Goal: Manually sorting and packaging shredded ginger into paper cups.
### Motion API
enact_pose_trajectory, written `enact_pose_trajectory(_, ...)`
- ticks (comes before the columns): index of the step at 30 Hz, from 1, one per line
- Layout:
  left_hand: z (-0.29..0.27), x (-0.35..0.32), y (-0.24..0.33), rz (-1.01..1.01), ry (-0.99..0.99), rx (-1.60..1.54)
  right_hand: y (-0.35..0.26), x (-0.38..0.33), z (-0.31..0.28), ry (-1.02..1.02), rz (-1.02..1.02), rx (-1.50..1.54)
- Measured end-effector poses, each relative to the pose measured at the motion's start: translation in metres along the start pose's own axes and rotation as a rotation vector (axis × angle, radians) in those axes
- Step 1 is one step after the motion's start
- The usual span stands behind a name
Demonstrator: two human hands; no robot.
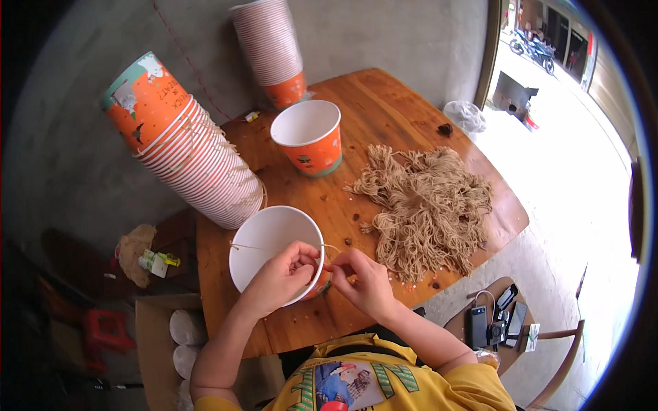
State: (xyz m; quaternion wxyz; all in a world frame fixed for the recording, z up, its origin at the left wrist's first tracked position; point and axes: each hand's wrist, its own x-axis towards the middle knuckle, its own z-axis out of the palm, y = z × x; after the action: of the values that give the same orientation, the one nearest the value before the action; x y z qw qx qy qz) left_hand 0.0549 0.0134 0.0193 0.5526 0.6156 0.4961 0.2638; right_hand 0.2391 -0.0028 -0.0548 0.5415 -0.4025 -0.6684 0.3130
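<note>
A paper bucket [269,229], white inside and orange outside, stands at the table's near edge with its mouth tilted toward me. A thin tan cord [250,246] runs from a knot at its left rim across the mouth to the right rim. My left hand [282,277] reaches into the mouth, fingers curled closed around the cord by the right rim. Outside that rim, my right hand [362,282] is closed in a pinch on the cord; its fingertips partly hide what they grip. A loose bit of cord sticks up between the hands.
A pile of tan cords [432,209] covers the table's right side. Another orange bucket [317,147] stands behind. A tall leaning stack of buckets [199,161] is at left, with a wrapped stack [271,51] by the wall. A chair [510,353] holds phones; a carton [161,335] sits lower left.
</note>
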Motion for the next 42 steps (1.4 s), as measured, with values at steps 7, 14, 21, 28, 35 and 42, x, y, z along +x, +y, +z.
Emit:
enact_pose_trajectory(7,0.0,-0.001,0.005,-0.028,0.037,-0.056,-0.005,0.005,0.001,0.033,0.01,-0.001)
enact_pose_trajectory(14,0.004,0.003,0.006,-0.048,0.023,-0.047,0.001,0.006,0.0,0.041,-0.025,-0.015)
enact_pose_trajectory(21,0.003,0.0,0.008,-0.033,0.04,-0.046,-0.002,0.01,0.004,0.065,-0.092,-0.051)
enact_pose_trajectory(28,0.002,0.004,-0.001,-0.001,0.043,0.021,-0.001,0.012,0.005,0.033,-0.095,-0.083)
enact_pose_trajectory(35,-0.002,-0.001,0.0,0.059,0.147,0.118,-0.004,0.02,-0.011,-0.058,-0.143,-0.114)
enact_pose_trajectory(42,0.003,0.004,0.009,0.049,0.112,-0.34,-0.011,0.042,-0.044,-0.213,-0.346,-0.221)
